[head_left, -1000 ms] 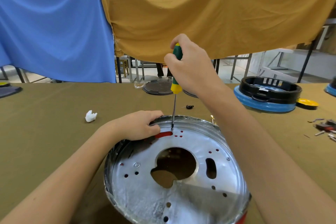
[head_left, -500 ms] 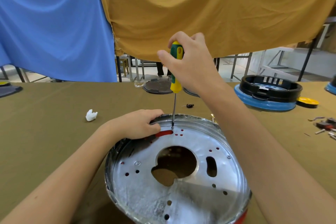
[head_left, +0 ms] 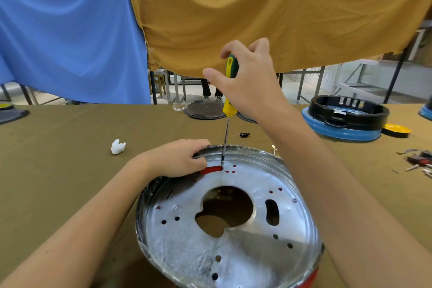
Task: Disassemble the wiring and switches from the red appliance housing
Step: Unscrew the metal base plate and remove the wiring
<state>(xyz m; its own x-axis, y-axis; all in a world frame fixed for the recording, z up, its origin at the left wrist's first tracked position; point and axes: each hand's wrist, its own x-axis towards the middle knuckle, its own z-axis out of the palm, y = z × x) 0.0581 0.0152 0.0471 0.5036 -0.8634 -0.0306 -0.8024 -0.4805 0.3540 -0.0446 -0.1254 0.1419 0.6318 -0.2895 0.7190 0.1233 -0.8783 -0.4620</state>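
The red appliance housing sits in front of me on the table, its silver perforated metal plate facing up, red showing through the slots. My left hand grips the housing's far-left rim. My right hand holds the green-and-yellow handle of a screwdriver upright, thumb stretched out to the left. The screwdriver's tip rests on the plate near the far rim, beside a red slot. No wiring or switches are visible on the plate.
A white crumpled scrap lies left of the housing. A small black part lies behind it. A black-and-blue housing and yellow lid stand at the right, loose parts at the far right edge. Dark discs lie at the back.
My right hand has loosened and shifted its fingers round the screwdriver handle, thumb now stretched out left. The tip stays on the same spot. My left hand has not moved.
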